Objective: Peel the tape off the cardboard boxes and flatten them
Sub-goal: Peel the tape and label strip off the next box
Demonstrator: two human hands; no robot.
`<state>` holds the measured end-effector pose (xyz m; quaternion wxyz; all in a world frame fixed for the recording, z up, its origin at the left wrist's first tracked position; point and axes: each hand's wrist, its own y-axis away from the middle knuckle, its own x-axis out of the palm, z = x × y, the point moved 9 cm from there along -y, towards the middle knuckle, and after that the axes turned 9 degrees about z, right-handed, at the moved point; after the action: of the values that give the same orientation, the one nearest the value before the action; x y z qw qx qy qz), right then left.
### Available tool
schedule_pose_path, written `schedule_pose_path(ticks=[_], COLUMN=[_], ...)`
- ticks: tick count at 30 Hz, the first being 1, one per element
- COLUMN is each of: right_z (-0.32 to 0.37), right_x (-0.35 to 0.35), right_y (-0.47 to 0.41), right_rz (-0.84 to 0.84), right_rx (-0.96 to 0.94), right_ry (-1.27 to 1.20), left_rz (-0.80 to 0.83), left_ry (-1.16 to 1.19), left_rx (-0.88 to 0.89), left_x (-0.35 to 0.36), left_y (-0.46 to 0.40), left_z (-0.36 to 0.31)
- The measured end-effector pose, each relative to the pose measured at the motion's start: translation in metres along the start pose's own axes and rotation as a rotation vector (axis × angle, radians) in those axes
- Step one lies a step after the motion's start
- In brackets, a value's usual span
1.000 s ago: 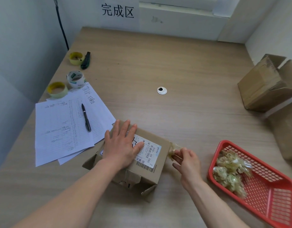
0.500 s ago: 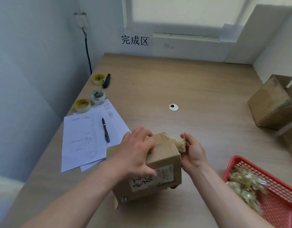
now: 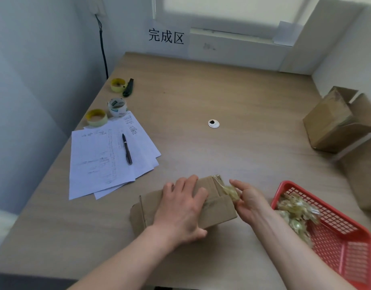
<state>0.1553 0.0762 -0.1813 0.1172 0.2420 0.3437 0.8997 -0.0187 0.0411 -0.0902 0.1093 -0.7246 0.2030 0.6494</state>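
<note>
Cardboard box (image 3: 219, 208) under spread left hand (image 3: 180, 208), right hand (image 3: 246, 198) pinching tape (image 3: 229, 190).

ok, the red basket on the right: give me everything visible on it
The red basket is a shallow rectangular tray of what looks like plastic, with gridded mesh walls and floor and a solid rim. It sits flat on the wooden table at the near right, partly cut off by the frame edge. Its near-left end holds a pile of crumpled, yellowish clear tape wads; the rest shows bare mesh. The right hand hovers beside its left corner; contact can't be told.
</note>
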Motion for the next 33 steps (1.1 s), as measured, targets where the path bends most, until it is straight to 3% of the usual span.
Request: schedule_pose_path(ticks=[4,9,16,22,28,33], right_z=[-0.009,0.001,0.002,0.0,0.019,0.014], right_x=[-0.021,-0.032,-0.002,-0.011,-0.009,-0.008], right_y=[0.001,0.019,0.05,0.044,0.033,0.019], right_rz=[-0.058,-0.156,0.133,0.181,0.103,0.071], right_rx=[-0.073,-0.345,-0.517,-0.443,-0.51,-0.454], right_ry=[0.087,0.308,0.521,0.509,0.55,0.493], left_rz=[-0.002,0.012,0.006,-0.003,0.002,0.003], left_ry=[-0.001,0.004,0.027,0.036,0.028,0.015], left_rx=[0.042,0.046,0.033,0.047,0.064,0.074], left_x=[0.002,0.002,0.002,0.004,0.003,0.002], left_y=[0.005,0.004,0.001,0.004,0.004,0.001], left_z=[-0.003,0.0,0.004,0.003,0.009,0.013])
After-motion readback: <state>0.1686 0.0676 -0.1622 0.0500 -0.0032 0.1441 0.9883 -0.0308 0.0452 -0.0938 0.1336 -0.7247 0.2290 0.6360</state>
